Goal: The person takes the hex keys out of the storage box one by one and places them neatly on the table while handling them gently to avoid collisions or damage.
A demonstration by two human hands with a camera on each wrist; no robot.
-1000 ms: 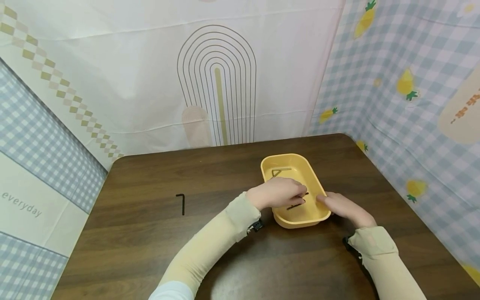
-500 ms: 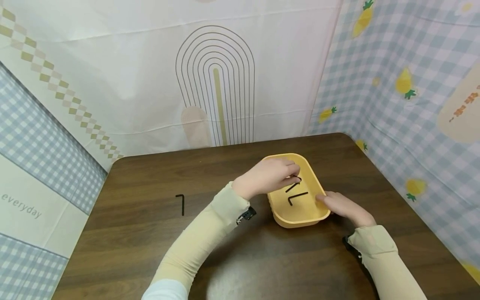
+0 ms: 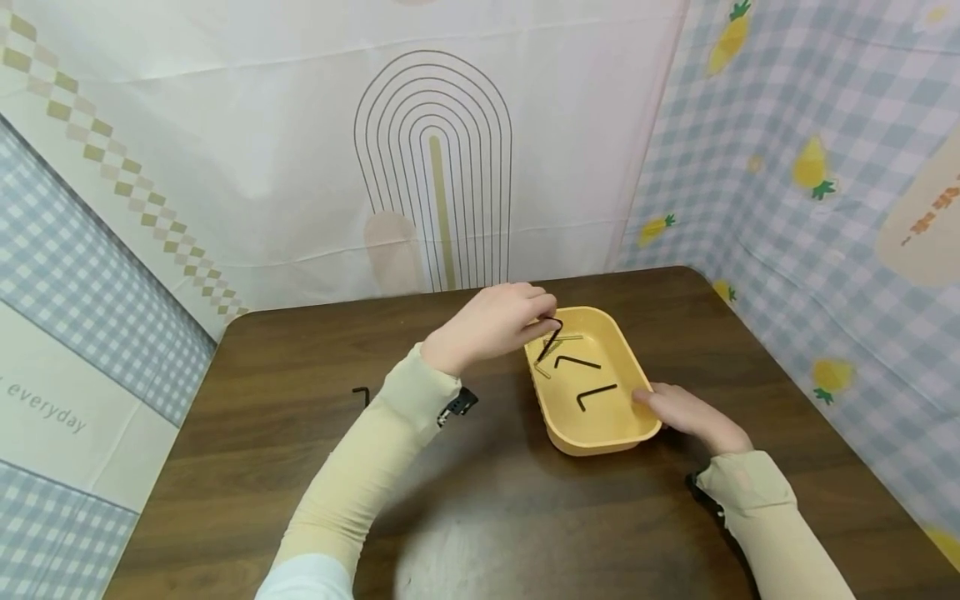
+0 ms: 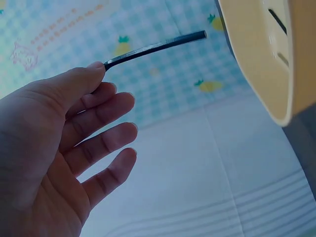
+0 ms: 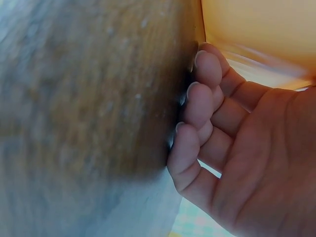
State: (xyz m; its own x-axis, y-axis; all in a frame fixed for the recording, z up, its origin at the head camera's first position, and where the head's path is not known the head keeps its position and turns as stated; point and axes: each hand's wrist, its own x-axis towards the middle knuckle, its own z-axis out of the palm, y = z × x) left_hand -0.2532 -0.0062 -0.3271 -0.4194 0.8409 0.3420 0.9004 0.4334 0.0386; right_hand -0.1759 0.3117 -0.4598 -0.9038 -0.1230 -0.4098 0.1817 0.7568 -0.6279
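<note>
Black hex key, long axis downward

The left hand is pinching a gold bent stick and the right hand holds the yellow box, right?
Not quite: the bent stick pinched by the left hand is black, not gold, as the left wrist view shows. The right hand holds the yellow box.

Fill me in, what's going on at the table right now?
A person's left hand pinches a black L-shaped key, its free end apart from the yellow tray. Their right hand holds the tray's right side, thumb over the rim. Two other black keys lie in the tray with some brass-coloured pieces. One more black key lies on the table, partly hidden behind the left sleeve.
</note>
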